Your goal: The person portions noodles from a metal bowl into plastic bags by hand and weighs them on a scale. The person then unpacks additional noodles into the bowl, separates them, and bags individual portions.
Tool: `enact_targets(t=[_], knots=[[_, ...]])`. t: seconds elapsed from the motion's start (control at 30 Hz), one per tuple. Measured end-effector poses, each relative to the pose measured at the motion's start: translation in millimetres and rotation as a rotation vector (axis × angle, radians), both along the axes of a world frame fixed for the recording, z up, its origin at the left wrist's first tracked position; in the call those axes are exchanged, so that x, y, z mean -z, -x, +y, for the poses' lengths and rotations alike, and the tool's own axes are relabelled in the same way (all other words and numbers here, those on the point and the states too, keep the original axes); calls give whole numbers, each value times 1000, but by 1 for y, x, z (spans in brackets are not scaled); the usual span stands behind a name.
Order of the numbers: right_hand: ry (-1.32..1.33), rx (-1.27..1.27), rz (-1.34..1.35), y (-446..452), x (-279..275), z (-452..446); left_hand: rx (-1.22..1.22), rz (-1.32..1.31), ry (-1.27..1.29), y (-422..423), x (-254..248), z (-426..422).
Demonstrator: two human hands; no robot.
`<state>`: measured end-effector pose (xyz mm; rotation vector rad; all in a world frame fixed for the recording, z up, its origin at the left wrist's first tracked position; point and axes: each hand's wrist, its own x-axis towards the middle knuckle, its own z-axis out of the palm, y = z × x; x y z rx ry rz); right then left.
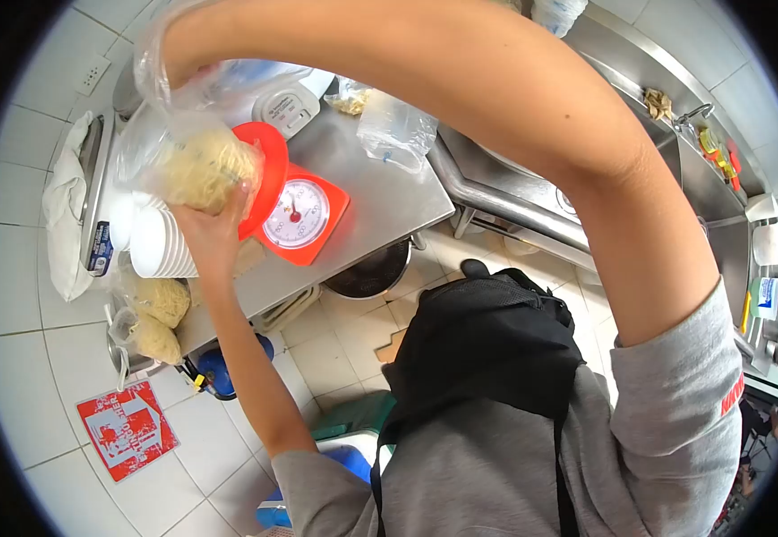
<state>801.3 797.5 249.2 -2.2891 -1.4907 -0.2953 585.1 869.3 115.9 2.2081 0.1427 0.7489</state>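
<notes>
A clear plastic bag of pale yellow noodles (205, 166) is at the red round pan (270, 166) of a kitchen scale (299, 215) with a white dial. My left hand (214, 228) holds the bag's lower side, fingers curled against it. Over the top of the view my right arm reaches across to the left. My right hand (174, 67) is at the upper, loose part of the clear plastic; its fingers are hidden by the plastic and the wrist. Beside the bag lie stacked white bowls (161, 242).
The scale stands on a steel table (389, 201). A white device (287, 109) and a clear bag (395, 130) sit behind it. More bagged noodles (158, 302) are at the left edge. A black pan (369, 271) is below the table; a sink (689, 170) is at right.
</notes>
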Motion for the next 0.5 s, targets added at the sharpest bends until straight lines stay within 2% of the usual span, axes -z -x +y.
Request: enact_targets(t=[0.1, 0.2, 0.4, 0.5], knots=[[8, 14, 13, -1, 5, -10, -31, -77, 14, -6, -13, -9], [12, 21, 17, 0, 5, -18, -151, -61, -76, -7, -3, -2], [-20, 11, 11, 9, 2, -30, -177, -76, -15, -1, -3, 5], [-67, -3, -1, 15, 0, -53, -126, -171, -15, 0, -2, 10]])
